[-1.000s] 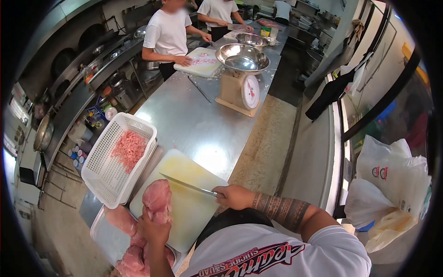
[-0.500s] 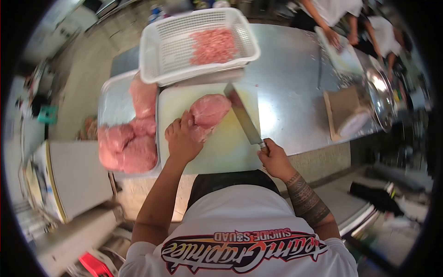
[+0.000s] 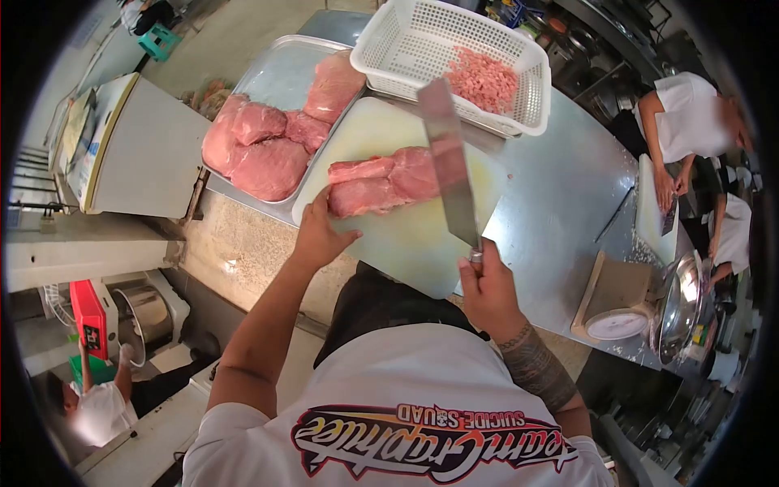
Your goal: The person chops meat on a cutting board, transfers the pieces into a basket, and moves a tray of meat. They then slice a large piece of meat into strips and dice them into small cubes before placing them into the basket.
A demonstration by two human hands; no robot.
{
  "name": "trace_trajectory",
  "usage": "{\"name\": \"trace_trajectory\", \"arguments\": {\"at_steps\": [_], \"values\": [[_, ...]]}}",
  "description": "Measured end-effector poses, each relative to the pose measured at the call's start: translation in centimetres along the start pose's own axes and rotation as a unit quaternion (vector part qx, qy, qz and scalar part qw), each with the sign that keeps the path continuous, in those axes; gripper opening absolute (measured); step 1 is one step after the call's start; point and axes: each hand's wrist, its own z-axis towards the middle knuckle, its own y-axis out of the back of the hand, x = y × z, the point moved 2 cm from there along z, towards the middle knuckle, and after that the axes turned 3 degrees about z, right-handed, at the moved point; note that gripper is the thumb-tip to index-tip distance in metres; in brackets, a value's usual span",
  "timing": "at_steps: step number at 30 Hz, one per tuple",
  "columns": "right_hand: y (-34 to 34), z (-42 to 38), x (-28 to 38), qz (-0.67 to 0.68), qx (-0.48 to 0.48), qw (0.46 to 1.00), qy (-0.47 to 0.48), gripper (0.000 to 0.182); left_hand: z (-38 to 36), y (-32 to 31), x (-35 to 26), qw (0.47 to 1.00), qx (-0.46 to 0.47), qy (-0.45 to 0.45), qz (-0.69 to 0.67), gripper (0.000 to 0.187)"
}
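Note:
A slab of pink meat lies on the white cutting board. At its left end my left hand touches the near edge with its fingertips, thumb spread away. My right hand is closed round the handle of a broad cleaver, whose blade points away from me over the right end of the meat. Several large pieces of meat rest in a metal tray left of the board. Beyond the board stands a white perforated basket with small cut pieces of meat inside.
On the metal table to the right are a scale and a shiny metal bowl. Co-workers stand at the far right, one with both hands at another board. Another person is at lower left, near a mixer.
The view has turned, shifting the tray and basket rightward. The meat now lies flatter and longer across the board. My left hand has opened from its grip on the meat to its edge.

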Motion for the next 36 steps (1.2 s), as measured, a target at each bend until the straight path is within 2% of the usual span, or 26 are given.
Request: {"name": "trace_trajectory", "arguments": {"at_steps": [1, 4, 5, 8, 10, 15, 17, 19, 21, 22, 23, 24, 26, 27, 29, 30, 33, 35, 36], "values": [[-1.0, 0.7, 0.5, -0.016, 0.003, 1.0, 0.025, 0.037, -0.5, -0.3, -0.1, 1.0, -0.021, -0.004, -0.02, 0.106], [-3.5, 2.9, 2.4, -0.049, 0.019, 0.997, 0.05, 0.038, -1.6, -0.3, -1.1, 0.993, 0.017, 0.06, -0.096, 0.101], [-4.2, 3.5, 2.9, -0.058, 0.023, 0.997, 0.048, 0.038, -2.0, 0.1, -2.2, 0.991, 0.044, 0.078, -0.102, 0.092], [-6.1, 5.0, 2.0, -0.139, 0.005, 0.988, 0.063, 0.036, -2.8, -2.2, -1.1, 0.995, 0.037, 0.018, -0.091, 0.083], [-7.2, 5.7, 0.5, -0.211, -0.02, 0.975, 0.073, 0.035, -2.2, -2.1, -1.3, 0.995, 0.023, 0.034, -0.091, 0.074], [-6.6, 6.0, 0.3, -0.212, 0.004, 0.977, 0.014, 0.035, -0.9, -2.2, -0.6, 0.995, 0.017, 0.008, -0.097, 0.072], [-5.7, 5.7, 2.8, -0.189, 0.001, 0.982, 0.019, 0.035, -0.9, -2.0, -0.5, 0.995, 0.025, 0.0, -0.095, 0.071], [-3.8, 4.8, 8.6, -0.155, -0.015, 0.987, 0.034, 0.034, -0.5, -1.7, -0.5, 0.995, 0.028, -0.005, -0.093, 0.071], [-2.3, 3.1, 13.8, -0.098, -0.078, 0.982, 0.139, 0.035, -0.5, -1.6, -0.7, 0.995, 0.032, -0.004, -0.093, 0.072], [-2.0, 2.6, 15.1, -0.07, -0.11, 0.973, 0.19, 0.036, -0.5, -1.8, -0.6, 0.994, 0.034, 0.0, -0.102, 0.073], [-4.4, 4.7, 7.9, -0.17, -0.053, 0.979, 0.103, 0.033, -0.4, -2.1, -0.3, 0.993, 0.04, -0.001, -0.111, 0.075], [-6.8, 6.6, 0.6, -0.279, 0.02, 0.96, 0.029, 0.031, -0.5, -2.3, -0.1, 0.992, 0.043, 0.002, -0.12, 0.076], [-7.6, 6.6, -3.4, -0.307, 0.079, 0.945, -0.078, 0.03, -1.4, -1.8, -0.7, 0.997, 0.033, -0.009, -0.074, 0.083], [-7.4, 8.4, -3.0, -0.312, 0.078, 0.946, -0.05, 0.03, -0.7, -1.4, -1.0, 0.999, 0.016, -0.014, -0.048, 0.087], [-7.7, 6.8, -2.4, -0.305, 0.085, 0.947, -0.045, 0.032, -2.0, -0.3, -2.8, 0.997, -0.022, -0.07, 0.006, 0.102], [-7.4, 7.2, -2.3, -0.304, 0.084, 0.948, -0.045, 0.033, -0.4, 0.1, -3.9, 0.992, -0.059, -0.108, 0.033, 0.109], [-7.4, 6.6, -1.5, -0.298, 0.095, 0.948, -0.057, 0.036, 1.7, -0.1, -5.1, 0.984, -0.023, -0.14, 0.106, 0.12], [-6.4, 7.0, 0.4, -0.297, 0.103, 0.947, -0.063, 0.037, 2.8, -0.8, -5.1, 0.984, 0.019, -0.138, 0.114, 0.122], [-6.7, 7.8, -0.7, -0.3, 0.092, 0.948, -0.059, 0.037, 3.6, -1.1, -5.1, 0.983, 0.038, -0.136, 0.117, 0.122]]}}
